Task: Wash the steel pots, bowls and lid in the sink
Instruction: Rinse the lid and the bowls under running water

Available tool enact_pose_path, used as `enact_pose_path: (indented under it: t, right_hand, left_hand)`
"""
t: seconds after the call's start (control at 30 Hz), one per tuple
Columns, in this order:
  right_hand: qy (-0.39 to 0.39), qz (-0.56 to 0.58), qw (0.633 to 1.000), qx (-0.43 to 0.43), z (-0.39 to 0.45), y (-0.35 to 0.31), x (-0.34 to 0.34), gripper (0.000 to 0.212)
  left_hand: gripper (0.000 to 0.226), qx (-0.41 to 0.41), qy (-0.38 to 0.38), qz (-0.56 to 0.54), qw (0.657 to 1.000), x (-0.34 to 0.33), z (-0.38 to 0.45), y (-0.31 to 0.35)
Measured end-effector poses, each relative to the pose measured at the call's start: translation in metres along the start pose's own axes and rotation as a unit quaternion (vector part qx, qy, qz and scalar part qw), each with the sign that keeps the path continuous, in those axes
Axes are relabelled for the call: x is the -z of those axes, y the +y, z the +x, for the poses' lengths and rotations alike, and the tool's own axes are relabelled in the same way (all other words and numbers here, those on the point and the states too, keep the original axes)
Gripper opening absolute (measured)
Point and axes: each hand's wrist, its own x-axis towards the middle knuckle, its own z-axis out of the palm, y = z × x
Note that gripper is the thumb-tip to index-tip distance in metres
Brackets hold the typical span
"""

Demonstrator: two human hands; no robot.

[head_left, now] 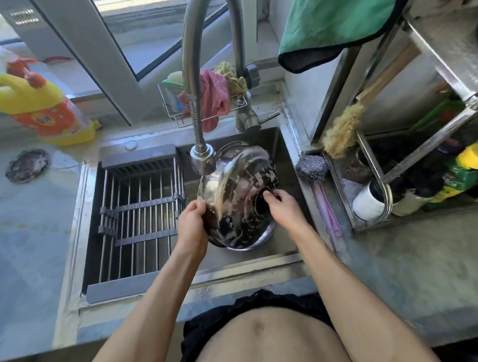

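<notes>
left hand (pixel 191 220) gripping sudsy steel bowl (pixel 237 194) rim (tilted), right hand (pixel 282 206) fingers curled inside

— Where are the arms?

— Both forearms are bare. They come up from the bottom edge and draw closer together toward the middle of the view, the left from about 7 o'clock, the right from about 5 o'clock.

— And the left hand (pixel 190 217)?

— Back of the hand up, fingers curled over toward 2 o'clock, gripping the near-left rim of a steel bowl (pixel 237 197).

— The right hand (pixel 281 206)?

— Just at 3 o'clock of the left one, at the same height. Its knuckles are bent and the fingertips (pixel 269 195) point toward 10 o'clock, pressing on the soapy surface of the bowl. Whether it holds anything under them I can't tell.

— Wrists?

— Both fairly straight, in line with the forearms.
</notes>
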Motion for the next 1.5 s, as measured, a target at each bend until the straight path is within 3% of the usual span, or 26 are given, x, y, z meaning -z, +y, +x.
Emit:
enact_pose_path:
  t: [0.27,0.6,0.67,0.77,0.93,1.0,1.1,1.2,1.27,1.4,1.5]
  right_hand:
    - [0.008,-0.038,0.997,0.072,0.011,-0.019,-0.015,0.036]
    - [-0.059,-0.011,0.992,0.110,0.012,-0.048,-0.050,0.036]
    - [-0.066,0.031,0.993,0.096,0.010,-0.049,-0.053,0.032]
    - [-0.054,0.121,0.991,0.036,0.008,-0.050,-0.051,0.008]
    - [-0.071,0.133,0.981,-0.124,0.014,-0.044,-0.039,0.053]
    - [-0.070,0.171,0.972,-0.148,0.015,-0.041,-0.036,0.057]
    - [-0.048,0.207,0.966,-0.148,0.016,-0.036,-0.036,0.045]
    - [-0.030,0.171,0.977,-0.125,0.014,-0.029,-0.033,0.018]
    - [-0.026,0.125,0.988,-0.091,0.013,-0.024,-0.032,0.012]
    - [-0.023,-0.026,0.999,0.041,0.003,-0.021,-0.034,0.030]
    - [-0.012,-0.091,0.986,0.140,-0.002,-0.022,-0.031,0.044]
  left_hand:
    - [0.037,0.174,0.053,-0.194,0.964,0.020,0.008,-0.016]
    - [0.042,0.128,0.127,-0.211,0.961,0.046,0.007,0.005]
    - [0.048,0.112,0.122,-0.214,0.963,0.047,0.007,0.008]
    - [0.057,0.091,0.109,-0.206,0.968,0.046,0.010,0.005]
    - [0.057,0.063,0.079,-0.164,0.981,0.036,0.005,-0.001]
    - [0.057,0.072,0.052,-0.140,0.986,0.033,0.001,-0.003]
    - [0.052,0.068,0.022,-0.091,0.993,0.034,-0.003,-0.003]
    - [0.043,0.049,0.008,-0.011,0.999,0.037,0.003,0.008]
    - [0.038,0.036,0.019,0.036,0.999,0.038,0.010,0.020]
    - [0.038,0.019,0.043,0.151,0.987,0.034,0.021,0.040]
    - [0.036,0.048,0.086,0.107,0.989,0.031,0.028,0.042]
